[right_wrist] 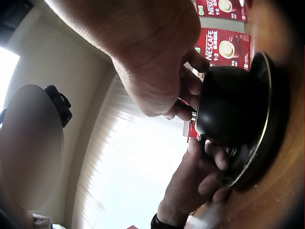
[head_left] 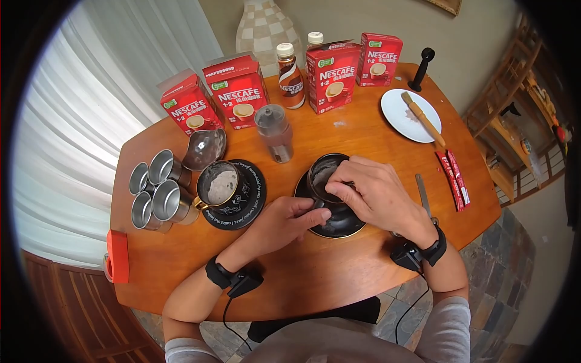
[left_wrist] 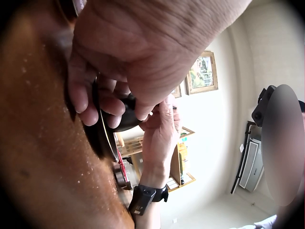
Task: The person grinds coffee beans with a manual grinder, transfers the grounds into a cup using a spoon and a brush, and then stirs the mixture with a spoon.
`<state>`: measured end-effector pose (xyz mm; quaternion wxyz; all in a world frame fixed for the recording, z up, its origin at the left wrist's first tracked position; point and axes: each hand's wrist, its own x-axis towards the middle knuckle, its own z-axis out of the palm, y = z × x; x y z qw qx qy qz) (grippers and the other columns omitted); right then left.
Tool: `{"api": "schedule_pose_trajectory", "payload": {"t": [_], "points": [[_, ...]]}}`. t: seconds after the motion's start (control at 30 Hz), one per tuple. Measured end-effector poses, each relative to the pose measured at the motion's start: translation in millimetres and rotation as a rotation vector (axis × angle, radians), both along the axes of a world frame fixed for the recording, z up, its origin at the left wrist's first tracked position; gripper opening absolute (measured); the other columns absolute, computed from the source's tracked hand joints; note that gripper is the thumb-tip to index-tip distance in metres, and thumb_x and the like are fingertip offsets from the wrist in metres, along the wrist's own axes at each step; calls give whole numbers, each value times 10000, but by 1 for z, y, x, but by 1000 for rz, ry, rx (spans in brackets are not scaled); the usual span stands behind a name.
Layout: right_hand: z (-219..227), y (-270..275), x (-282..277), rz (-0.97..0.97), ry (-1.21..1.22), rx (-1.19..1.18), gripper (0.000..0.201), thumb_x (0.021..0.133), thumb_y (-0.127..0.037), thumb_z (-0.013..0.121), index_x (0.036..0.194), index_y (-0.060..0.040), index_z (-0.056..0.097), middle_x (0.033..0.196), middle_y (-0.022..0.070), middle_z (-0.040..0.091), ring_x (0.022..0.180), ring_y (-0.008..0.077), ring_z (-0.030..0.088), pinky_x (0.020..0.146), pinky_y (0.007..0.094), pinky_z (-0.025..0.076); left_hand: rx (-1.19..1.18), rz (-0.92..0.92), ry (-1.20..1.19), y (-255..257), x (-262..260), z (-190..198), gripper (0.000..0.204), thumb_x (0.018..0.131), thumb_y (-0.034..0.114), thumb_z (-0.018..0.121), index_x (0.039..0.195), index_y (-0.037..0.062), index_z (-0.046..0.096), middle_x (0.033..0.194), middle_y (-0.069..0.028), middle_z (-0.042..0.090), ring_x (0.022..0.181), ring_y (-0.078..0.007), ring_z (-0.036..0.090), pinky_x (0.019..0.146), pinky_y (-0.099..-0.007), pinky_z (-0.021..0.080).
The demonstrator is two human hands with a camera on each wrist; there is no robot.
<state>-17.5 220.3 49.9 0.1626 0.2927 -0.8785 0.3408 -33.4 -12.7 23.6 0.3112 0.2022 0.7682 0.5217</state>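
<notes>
A black cup stands on a black saucer with a thin gold rim. At its near side, my left hand pinches the cup's handle between thumb and fingers, with fingertips low beside the saucer. My right hand is over the cup's mouth, its fingers curled round a thin dark utensil; the lower end is hidden in the cup. Left of these, another dark cup with pale powder inside sits on a round black plate with white lettering.
Metal cups and a dark bowl stand left. Behind are red coffee boxes, a bottle and a clear grey container. At right lie a brush on a white plate, red sachets and a metal utensil.
</notes>
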Motion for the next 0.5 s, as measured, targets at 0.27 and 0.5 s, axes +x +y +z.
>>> {"api": "schedule_pose_trajectory", "payload": {"t": [0.27, 0.5], "points": [[-1, 0, 0, -9, -7, 27, 152, 949, -202, 724, 958, -51, 721, 866, 92, 693, 841, 318, 655, 688, 440, 522, -17, -3, 13, 0, -1, -1, 384, 1043, 392, 677, 970, 23, 754, 665, 17, 606, 570, -62, 524, 553, -274, 433], [1, -3, 4, -5, 22, 100, 127, 929, -196, 738, 951, -73, 717, 881, 41, 694, 856, 283, 649, 648, 425, 518, -33, -10, -2, 0, -1, 4, 375, 1044, 389, 667, 962, 35, 757, 653, 23, 581, 616, -73, 589, 591, -245, 457]]}}
